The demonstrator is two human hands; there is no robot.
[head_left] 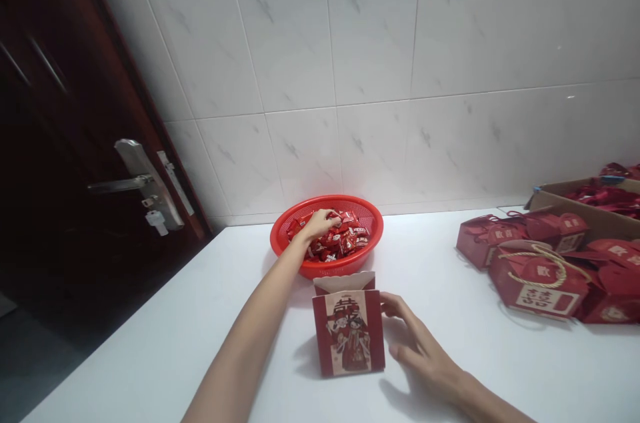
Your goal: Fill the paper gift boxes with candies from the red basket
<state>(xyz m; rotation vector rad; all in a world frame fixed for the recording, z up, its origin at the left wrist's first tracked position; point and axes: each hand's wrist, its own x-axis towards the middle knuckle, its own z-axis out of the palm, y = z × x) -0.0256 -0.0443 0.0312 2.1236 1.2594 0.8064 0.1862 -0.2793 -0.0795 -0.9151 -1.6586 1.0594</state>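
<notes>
My left hand (321, 224) is inside a red plastic basket (376, 239), on top of a pile of small red-wrapped candies (345, 243). Its fingers curl down among the wrappers, and what they grip is hidden. In front of the basket stands a red paper gift box (349, 335), upright with its top open, printed with two cartoon figures and Chinese characters. My right hand (423, 353) is at the box's right side, fingers apart and bent, with the fingertips at or close to its edge. Nothing shows in its palm.
Several closed red gift boxes (540, 283), one with a rope handle, sit on the right of the white table (175, 343). Behind them is a cardboard carton (555, 195) holding dark red items. A tiled wall (370, 43) borders the back; a dark door (65, 109) is at left.
</notes>
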